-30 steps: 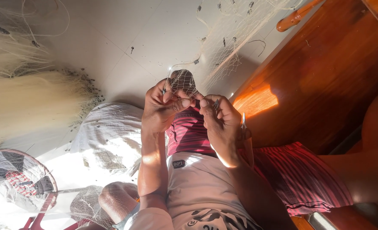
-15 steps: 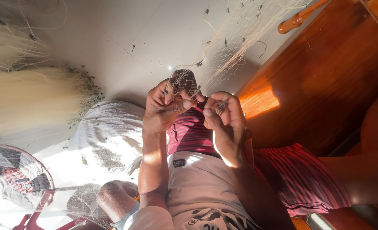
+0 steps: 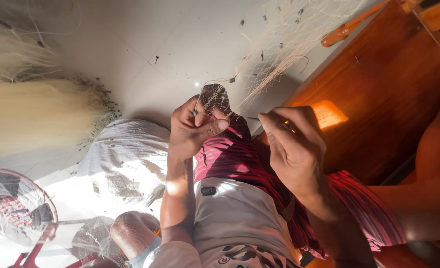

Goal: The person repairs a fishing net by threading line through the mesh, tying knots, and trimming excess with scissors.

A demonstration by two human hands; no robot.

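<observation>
Drawn apart from the left hand (image 3: 192, 130) since a second ago, the right hand (image 3: 292, 144) now sits right of centre, its fingers curled around something too small to tell. At centre frame the left hand pinches a bunched fold of pale fishing net (image 3: 215, 97) between thumb and fingers, above a striped maroon cloth (image 3: 232, 156). More net lies heaped at left beside a red fan (image 3: 16, 213), lower left.
</observation>
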